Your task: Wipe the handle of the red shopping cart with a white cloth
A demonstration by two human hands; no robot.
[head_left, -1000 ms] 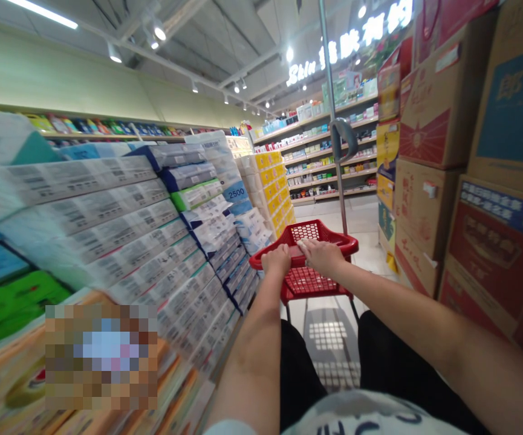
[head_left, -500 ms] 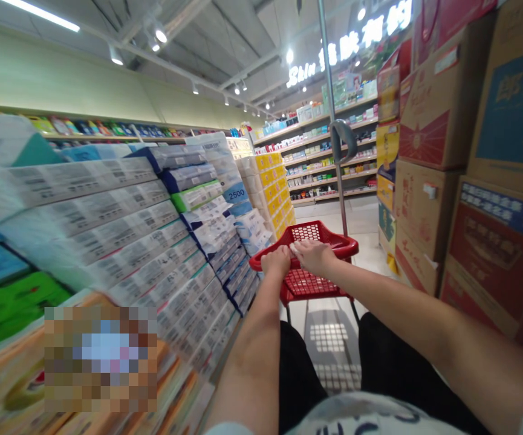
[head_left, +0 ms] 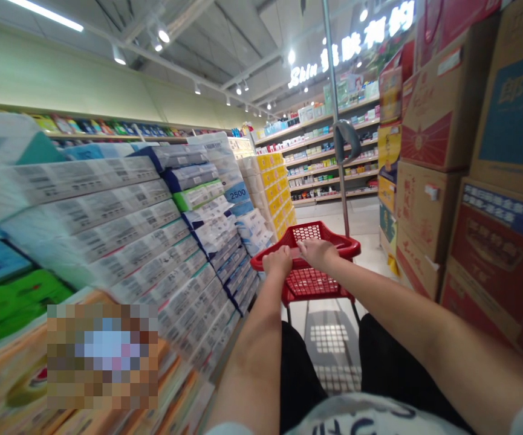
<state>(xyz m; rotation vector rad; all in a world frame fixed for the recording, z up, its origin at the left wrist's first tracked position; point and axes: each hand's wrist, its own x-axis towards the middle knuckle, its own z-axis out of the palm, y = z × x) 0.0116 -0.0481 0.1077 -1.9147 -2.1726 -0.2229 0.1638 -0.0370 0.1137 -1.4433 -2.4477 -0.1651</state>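
A red plastic shopping cart (head_left: 306, 284) with a grid-patterned basket stands right in front of me. My left hand (head_left: 278, 261) is closed around the left part of its handle. Just to the right, my right hand (head_left: 318, 254) grips the same handle, fingers curled over the bar. The undersides of both hands are hidden. The basket floor that shows through the grid looks bare.
Stacked tissue packs (head_left: 120, 211) line the left side, orange packs (head_left: 11, 386) nearest me. Cardboard cartons (head_left: 428, 211) rise on the right. A metal pole (head_left: 337, 96) stands beyond the cart. Shelves of small goods (head_left: 320, 163) close off the far end.
My right hand's fingers, laid flatter over the handle before, are now curled around it. The view has shifted very slightly; my left hand keeps its grip.
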